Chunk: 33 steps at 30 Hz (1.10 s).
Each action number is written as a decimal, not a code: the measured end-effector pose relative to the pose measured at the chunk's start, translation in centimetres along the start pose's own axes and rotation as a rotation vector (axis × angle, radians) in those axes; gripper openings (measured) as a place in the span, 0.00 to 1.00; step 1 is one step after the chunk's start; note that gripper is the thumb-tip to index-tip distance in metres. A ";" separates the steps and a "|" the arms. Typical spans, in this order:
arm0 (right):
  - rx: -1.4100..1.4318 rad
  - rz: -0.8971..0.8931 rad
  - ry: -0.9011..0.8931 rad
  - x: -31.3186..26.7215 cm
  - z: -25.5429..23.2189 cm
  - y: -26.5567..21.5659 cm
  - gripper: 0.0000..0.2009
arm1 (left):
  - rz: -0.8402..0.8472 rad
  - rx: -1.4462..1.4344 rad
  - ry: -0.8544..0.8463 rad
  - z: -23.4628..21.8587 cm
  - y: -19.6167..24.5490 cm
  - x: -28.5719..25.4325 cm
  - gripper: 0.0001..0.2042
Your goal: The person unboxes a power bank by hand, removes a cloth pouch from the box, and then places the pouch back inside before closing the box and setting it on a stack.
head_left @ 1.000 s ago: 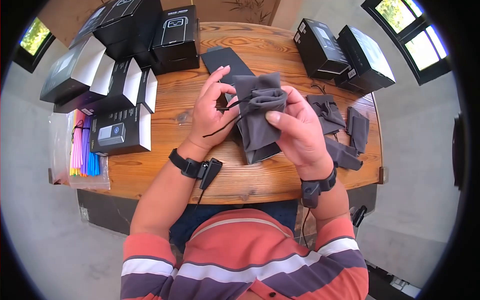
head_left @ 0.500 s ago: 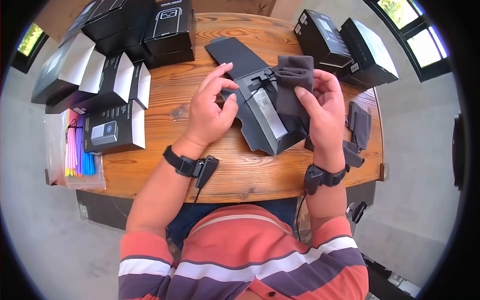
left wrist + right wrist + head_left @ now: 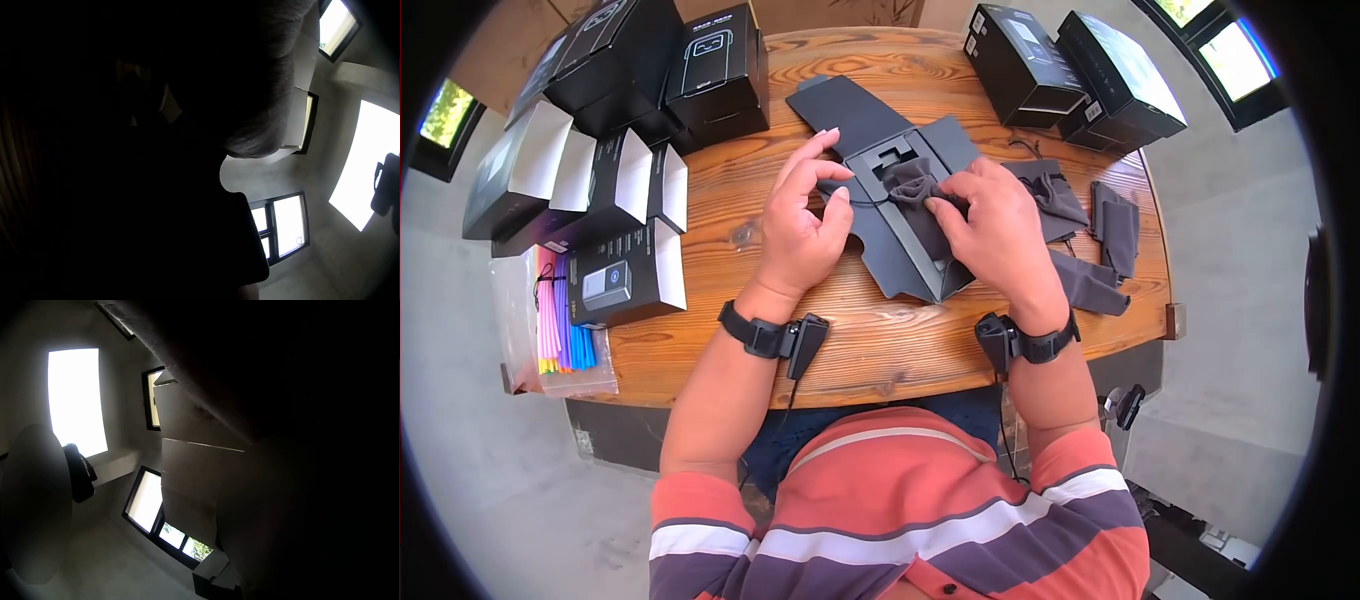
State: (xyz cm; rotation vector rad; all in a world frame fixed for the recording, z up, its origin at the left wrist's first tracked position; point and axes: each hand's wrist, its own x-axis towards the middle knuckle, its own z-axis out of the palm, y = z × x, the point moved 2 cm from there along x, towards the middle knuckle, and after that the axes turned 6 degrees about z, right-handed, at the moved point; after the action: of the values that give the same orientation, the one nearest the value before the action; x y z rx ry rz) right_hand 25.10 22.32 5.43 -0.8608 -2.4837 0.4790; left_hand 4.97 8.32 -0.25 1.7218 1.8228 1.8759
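Note:
In the head view, an unfolded black box (image 3: 884, 238) lies on the wooden table, its lid flap pointing to the far left. My right hand (image 3: 998, 225) pinches a dark grey drawstring pouch (image 3: 912, 184) between thumb and fingers, low over the box's tray. The pouch's gathered mouth faces left, with a black cord trailing toward my left hand. That left hand (image 3: 805, 222) hovers by the box's left flap, fingers loosely bent, a gap showing between thumb and index finger. Both wrist views are mostly dark and hide the fingers' work.
More grey pouches (image 3: 1114, 232) lie at the table's right. Black boxes (image 3: 718, 75) stand stacked at the left, some with white open flaps. Two further black boxes (image 3: 1028, 65) stand at the back right. A clear bag of coloured straws (image 3: 560, 320) sits at the left edge.
My right hand carried the pouch rightward, baring the box's tray and a white-labelled item, then brought it back left and down over the tray. My left hand shifted slightly left.

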 end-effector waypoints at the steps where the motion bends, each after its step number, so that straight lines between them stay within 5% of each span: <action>1: -0.005 -0.021 -0.009 0.0 0.1 0.0 0.08 | 0.002 -0.001 0.000 0.0 0.0 0.0 0.09; 16: -0.051 -0.156 0.066 0.3 1.1 0.0 0.06 | -0.020 -0.005 -0.027 -0.1 -0.1 -0.1 0.08; 20: 0.051 -0.046 0.044 0.8 1.1 -0.4 0.06 | -0.057 -0.036 -0.013 0.1 -0.1 -0.2 0.08; 22: 0.065 0.009 0.169 0.9 1.0 -0.5 0.06 | -0.096 -0.063 -0.002 0.0 -0.2 -0.2 0.07; 29: -0.075 -0.115 0.134 0.6 1.9 0.7 0.09 | -0.030 0.015 -0.052 0.1 -0.3 -0.1 0.05; 33: 0.087 -0.087 0.105 0.8 1.8 0.8 0.09 | -0.043 0.037 -0.090 0.2 -0.1 0.1 0.02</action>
State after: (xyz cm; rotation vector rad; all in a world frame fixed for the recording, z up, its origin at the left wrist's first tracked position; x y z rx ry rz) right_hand 24.00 23.14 3.83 -0.7220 -2.3749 0.4942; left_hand 5.00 8.50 -0.33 1.7327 1.8570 1.7307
